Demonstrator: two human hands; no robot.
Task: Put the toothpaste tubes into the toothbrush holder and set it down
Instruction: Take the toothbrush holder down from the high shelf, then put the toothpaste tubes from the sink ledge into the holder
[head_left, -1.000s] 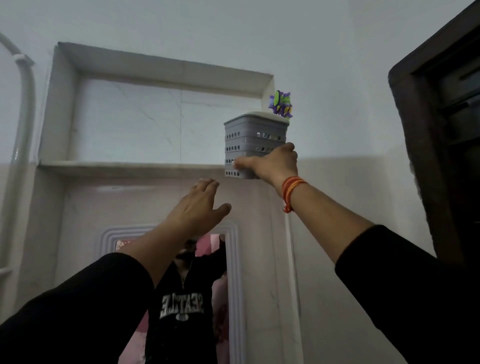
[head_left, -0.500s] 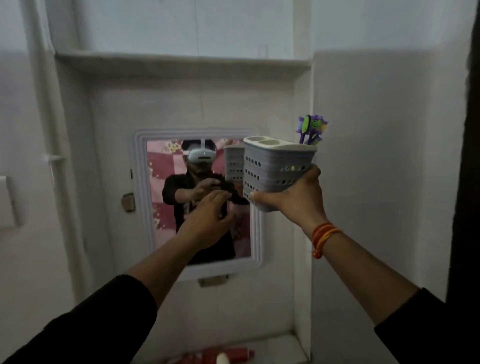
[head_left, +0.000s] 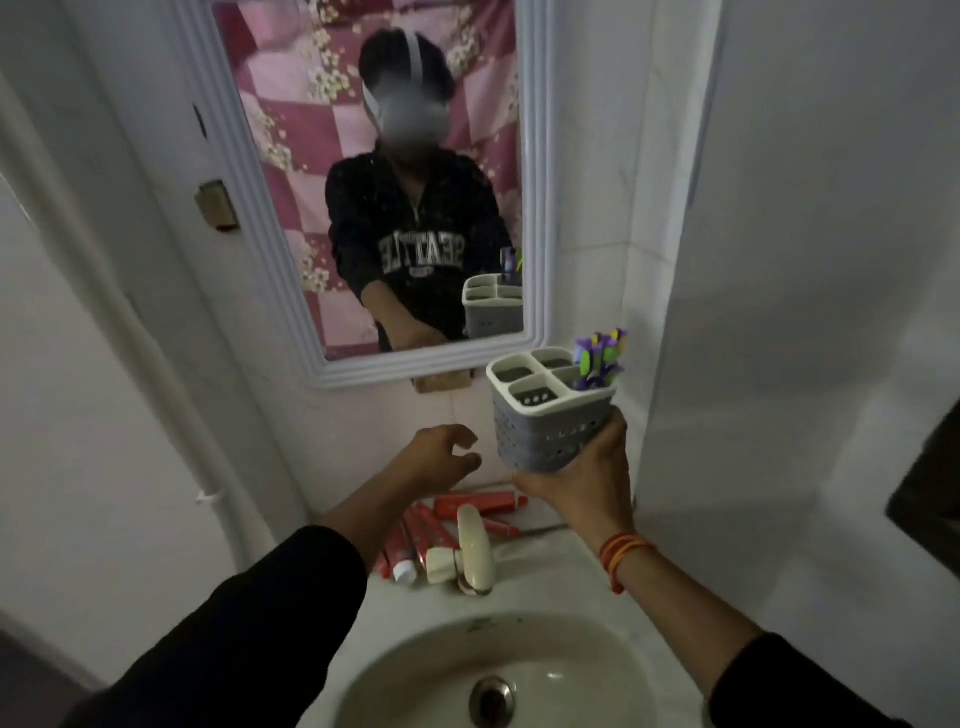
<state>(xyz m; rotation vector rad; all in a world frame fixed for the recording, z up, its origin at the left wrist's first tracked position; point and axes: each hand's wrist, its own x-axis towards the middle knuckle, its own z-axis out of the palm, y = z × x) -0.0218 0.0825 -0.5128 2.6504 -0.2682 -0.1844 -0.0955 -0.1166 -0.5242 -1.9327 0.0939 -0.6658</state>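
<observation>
Sink (head_left: 597, 654) below; right hand (head_left: 582, 478) cups toothbrush holder (head_left: 545, 415) (upright); left hand (head_left: 436, 457) empty, fingers spread.

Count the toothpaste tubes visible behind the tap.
4 visible: one lying crosswise by the wall, one thin below it, two angled left of the tap. The left arm may hide more.

Right hand (head_left: 582, 478) grips from below; left hand (head_left: 436, 457) reaches forward, fingers loosely spread.
</observation>
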